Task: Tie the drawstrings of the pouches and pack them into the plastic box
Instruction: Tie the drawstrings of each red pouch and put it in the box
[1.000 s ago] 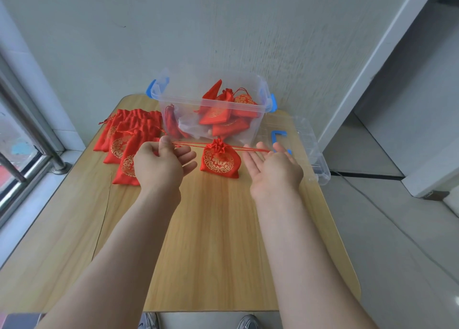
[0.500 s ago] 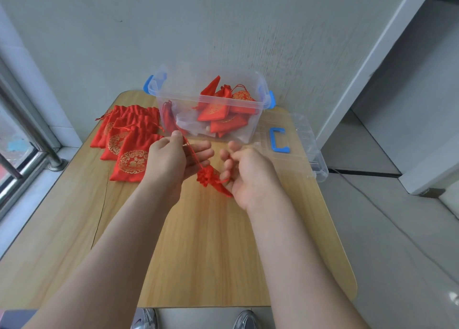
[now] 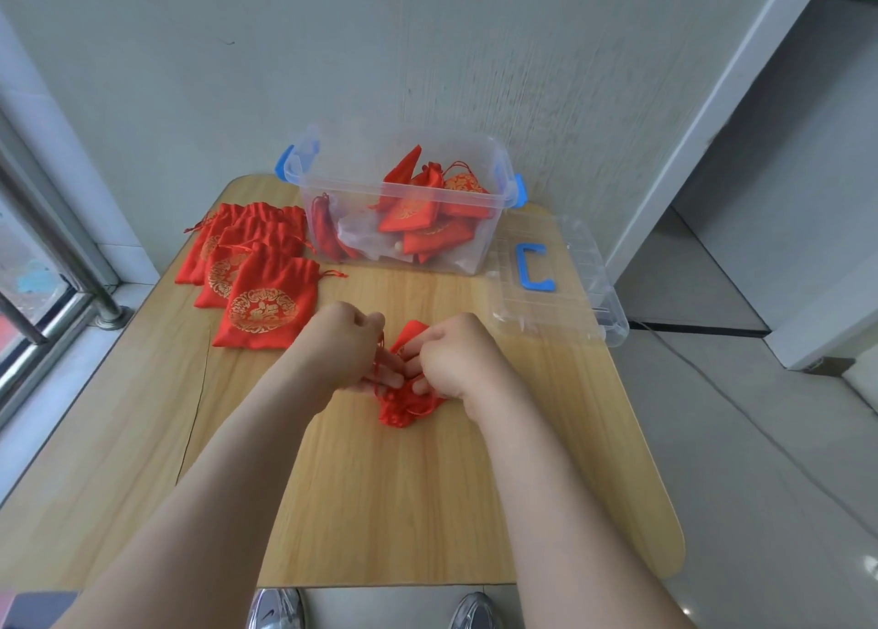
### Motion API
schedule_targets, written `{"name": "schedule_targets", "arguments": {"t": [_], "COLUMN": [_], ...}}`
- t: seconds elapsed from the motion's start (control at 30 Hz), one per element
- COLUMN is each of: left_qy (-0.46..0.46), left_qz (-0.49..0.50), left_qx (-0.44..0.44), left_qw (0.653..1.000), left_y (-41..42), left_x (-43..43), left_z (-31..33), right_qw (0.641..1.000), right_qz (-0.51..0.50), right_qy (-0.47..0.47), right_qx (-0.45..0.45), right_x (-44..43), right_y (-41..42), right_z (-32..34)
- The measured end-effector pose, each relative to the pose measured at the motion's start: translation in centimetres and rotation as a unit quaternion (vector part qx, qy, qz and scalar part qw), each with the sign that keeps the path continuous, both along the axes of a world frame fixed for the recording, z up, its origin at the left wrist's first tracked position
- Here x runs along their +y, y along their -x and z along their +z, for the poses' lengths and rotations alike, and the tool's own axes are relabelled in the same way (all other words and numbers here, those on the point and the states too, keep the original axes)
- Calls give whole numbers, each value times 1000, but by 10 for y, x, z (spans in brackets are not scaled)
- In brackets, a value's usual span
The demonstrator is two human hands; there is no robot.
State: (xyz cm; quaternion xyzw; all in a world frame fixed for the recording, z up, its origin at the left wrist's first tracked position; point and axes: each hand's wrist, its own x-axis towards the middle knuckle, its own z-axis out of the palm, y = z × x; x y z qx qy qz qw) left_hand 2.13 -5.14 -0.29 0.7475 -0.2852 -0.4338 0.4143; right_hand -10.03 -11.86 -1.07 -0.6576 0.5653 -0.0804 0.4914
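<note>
While both hands meet above the table (image 3: 427,509), I see the left hand (image 3: 344,348) and the right hand (image 3: 456,357) with curled fingers, pinching the crumpled red pouch (image 3: 404,407) and its drawstring (image 3: 378,349) between them. It is in front of the plastic box (image 3: 351,191), which holds several pouches, and flat pouches (image 3: 263,305) are stacked on the left

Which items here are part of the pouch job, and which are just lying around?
Job: pouch held by left hand and right hand; pile of loose pouches; plastic box; packed pouches inside.
Lying about: box lid, right of the box; window railing.
</note>
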Motion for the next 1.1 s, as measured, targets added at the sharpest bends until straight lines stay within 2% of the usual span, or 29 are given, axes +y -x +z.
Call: {"name": "schedule_targets", "arguments": {"t": [0.1,0.2,0.3,0.53,0.67,1.1], "left_qy": [2,27,48,93,92,93], "left_qz": [-5,2,-3,16,-1,14], "left_qx": [20,7,-7,113,159,191], "left_qw": [1000,1000,999,989,983,977], "left_y": [0,-3,-4,1,0,1], "left_x": [0,-2,-4,-4,-3,-10], "left_z": [-1,-2,-2,-1,-1,5], "right_qw": [999,993,988,992,993,988], "right_qz": [-1,-38,-51,41,40,2], "right_qy": [38,96,113,17,35,10], "right_qx": [-15,-61,-97,-116,-105,-152], "right_x": [1,-3,-2,3,2,1], "right_y": [1,3,4,9,9,10], "right_z": [-4,-5,2,23,16,14]}}
